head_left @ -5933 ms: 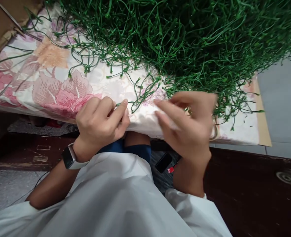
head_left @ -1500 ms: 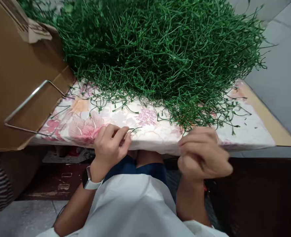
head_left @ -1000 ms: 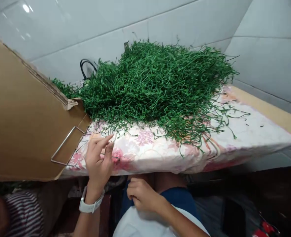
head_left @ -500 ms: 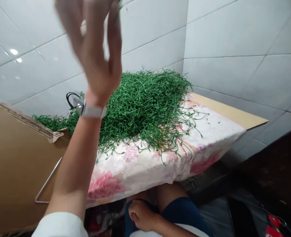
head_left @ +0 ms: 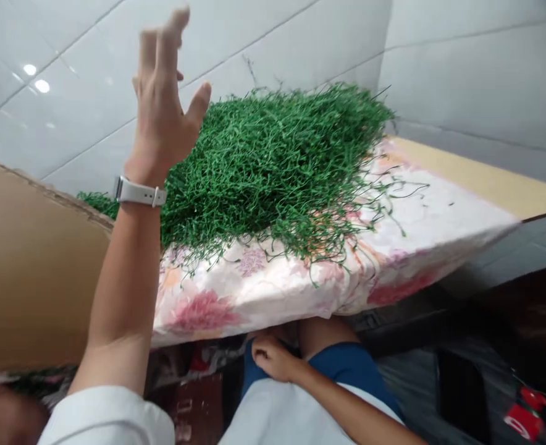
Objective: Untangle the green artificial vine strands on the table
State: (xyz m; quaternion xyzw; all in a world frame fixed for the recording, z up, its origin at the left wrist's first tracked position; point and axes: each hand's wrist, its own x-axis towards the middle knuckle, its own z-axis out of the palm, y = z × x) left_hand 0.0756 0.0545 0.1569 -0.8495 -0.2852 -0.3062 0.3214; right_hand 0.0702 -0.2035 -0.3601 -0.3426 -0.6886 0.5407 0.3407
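My left hand (head_left: 164,105) is raised above the table's left side, wearing a wristband (head_left: 138,193). Its fingers are stretched and the thumb stands apart, with nothing held. Just right of it and behind it lies a big heap of thin green stems (head_left: 273,161), tangled together, with loose strands spilling toward the front. The heap rests on a floral tablecloth (head_left: 273,290). Down in my lap, below the table edge, my right hand (head_left: 273,358) rests with its fingers curled in a loose fist. Nothing shows in it.
A cardboard box (head_left: 32,266) stands at the left, close to my left forearm. White tiled walls (head_left: 462,74) close off the back and right. A tan board (head_left: 481,170) sticks out at the table's right. A red item (head_left: 525,420) lies low at the right.
My left hand has come lower and left in view, its fingers now clearly visible and spread. The view has shifted, so the heap appears higher. My right hand still rests in my lap.
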